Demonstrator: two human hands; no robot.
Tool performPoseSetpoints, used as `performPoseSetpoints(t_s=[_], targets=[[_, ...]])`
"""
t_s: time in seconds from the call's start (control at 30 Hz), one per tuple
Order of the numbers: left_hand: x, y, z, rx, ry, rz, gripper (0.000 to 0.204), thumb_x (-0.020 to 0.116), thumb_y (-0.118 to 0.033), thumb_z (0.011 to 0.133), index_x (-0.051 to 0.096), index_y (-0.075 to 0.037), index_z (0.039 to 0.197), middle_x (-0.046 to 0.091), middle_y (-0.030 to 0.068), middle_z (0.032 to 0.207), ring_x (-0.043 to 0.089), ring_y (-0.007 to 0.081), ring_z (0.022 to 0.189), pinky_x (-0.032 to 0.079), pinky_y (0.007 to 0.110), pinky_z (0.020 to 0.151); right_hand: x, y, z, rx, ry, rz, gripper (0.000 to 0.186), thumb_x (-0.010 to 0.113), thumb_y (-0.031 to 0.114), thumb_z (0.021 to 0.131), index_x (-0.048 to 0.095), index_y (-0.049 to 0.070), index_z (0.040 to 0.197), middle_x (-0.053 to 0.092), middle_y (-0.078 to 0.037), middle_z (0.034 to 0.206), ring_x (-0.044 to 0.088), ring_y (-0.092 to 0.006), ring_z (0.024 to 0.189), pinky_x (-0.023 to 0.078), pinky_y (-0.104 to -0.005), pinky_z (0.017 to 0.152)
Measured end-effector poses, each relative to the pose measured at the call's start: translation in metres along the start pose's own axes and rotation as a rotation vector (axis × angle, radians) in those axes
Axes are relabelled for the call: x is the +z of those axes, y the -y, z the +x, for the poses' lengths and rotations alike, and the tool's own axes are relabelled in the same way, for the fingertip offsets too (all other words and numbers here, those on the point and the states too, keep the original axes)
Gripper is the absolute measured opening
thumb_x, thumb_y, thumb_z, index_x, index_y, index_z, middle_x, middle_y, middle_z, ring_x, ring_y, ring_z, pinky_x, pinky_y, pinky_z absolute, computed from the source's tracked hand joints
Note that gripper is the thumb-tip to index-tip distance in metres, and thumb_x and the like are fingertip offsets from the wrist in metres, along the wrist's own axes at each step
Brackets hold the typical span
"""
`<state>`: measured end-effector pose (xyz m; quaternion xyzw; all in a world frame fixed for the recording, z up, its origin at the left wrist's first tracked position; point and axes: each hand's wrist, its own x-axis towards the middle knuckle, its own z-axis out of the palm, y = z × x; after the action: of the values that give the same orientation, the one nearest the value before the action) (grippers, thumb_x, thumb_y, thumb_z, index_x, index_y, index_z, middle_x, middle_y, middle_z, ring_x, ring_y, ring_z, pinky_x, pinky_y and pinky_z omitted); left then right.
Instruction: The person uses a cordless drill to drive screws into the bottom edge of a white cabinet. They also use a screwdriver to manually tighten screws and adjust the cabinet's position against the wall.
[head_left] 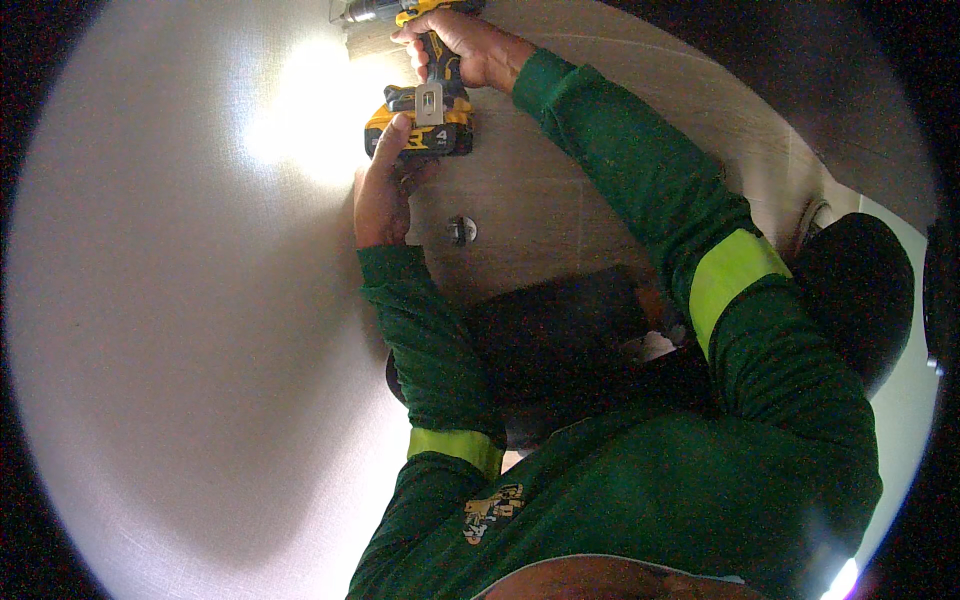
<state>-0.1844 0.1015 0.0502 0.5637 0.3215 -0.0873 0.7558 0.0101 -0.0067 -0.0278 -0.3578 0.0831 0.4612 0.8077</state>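
Observation:
A yellow and black cordless drill (458,108) is held at the top of the view, its chuck pointing left toward the pale wall. My right hand (478,48) is wrapped round its grip from the right, near the trigger. From below, my left hand (383,195) grips the battery end, the thumb lying up against its side. A metal belt clip shows on the drill's base. The tip of the chuck is at the upper edge of the view, and I cannot tell whether it touches anything.
A textured pale wall (200,300) fills the left side, with a bright patch of light near the drill. Below the drill, a small round metal fitting (463,230) sits on the wood-look floor (540,215). My bent legs in dark trousers lie beneath my arms.

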Motion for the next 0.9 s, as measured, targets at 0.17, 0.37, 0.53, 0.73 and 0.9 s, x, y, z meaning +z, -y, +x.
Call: performPoseSetpoints(t_s=[0.17,0.37,0.53,0.73,0.9], targets=[[0.002,-0.002,-0.004,-0.011,-0.039,0.000,0.062,0.074,-0.050,0.086,0.060,-0.006,0.128,0.067,0.0078,0.111,0.066,0.0186,0.096,0.052,0.034,0.082,0.001,-0.003,0.000,0.003,-0.014,-0.020,0.016,0.074,0.012,0.085,0.060,0.006,0.084,0.054,-0.002,0.063,0.054,-0.0165,0.050,0.053,-0.0342,0.052],[0.002,0.002,-0.001,0.015,-0.036,-0.030,0.061,0.075,-0.047,0.085,0.060,-0.005,0.127,0.067,0.0082,0.110,0.066,0.0190,0.094,0.052,0.034,0.079,0.000,-0.002,0.001,-0.005,-0.020,-0.018,0.016,0.074,0.012,0.085,0.059,0.006,0.086,0.054,-0.001,0.063,0.054,-0.0155,0.051,0.052,-0.0339,0.051],[0.002,0.003,-0.001,0.027,-0.055,-0.051,0.061,0.076,-0.046,0.085,0.060,-0.004,0.127,0.068,0.0092,0.109,0.067,0.0193,0.091,0.054,0.033,0.077,0.003,-0.001,0.001,0.016,-0.025,0.000,0.015,0.073,0.013,0.086,0.060,0.006,0.086,0.054,-0.001,0.063,0.054,-0.0151,0.051,0.052,-0.0342,0.050],[0.005,0.003,-0.002,0.024,-0.056,-0.092,0.058,0.075,-0.042,0.087,0.059,-0.003,0.128,0.068,0.0097,0.110,0.068,0.0201,0.093,0.055,0.033,0.078,-0.001,-0.005,0.006,-0.025,-0.028,-0.005,0.013,0.071,0.013,0.088,0.060,0.006,0.086,0.055,-0.002,0.063,0.054,-0.0167,0.049,0.052,-0.0353,0.050],[0.007,-0.001,-0.003,0.000,-0.072,-0.071,0.057,0.073,-0.041,0.089,0.058,-0.003,0.130,0.067,0.0087,0.112,0.067,0.0192,0.096,0.056,0.032,0.080,-0.002,-0.005,0.009,-0.015,-0.027,-0.034,0.013,0.070,0.013,0.088,0.060,0.005,0.085,0.055,-0.003,0.063,0.055,-0.0186,0.050,0.053,-0.0361,0.050]])
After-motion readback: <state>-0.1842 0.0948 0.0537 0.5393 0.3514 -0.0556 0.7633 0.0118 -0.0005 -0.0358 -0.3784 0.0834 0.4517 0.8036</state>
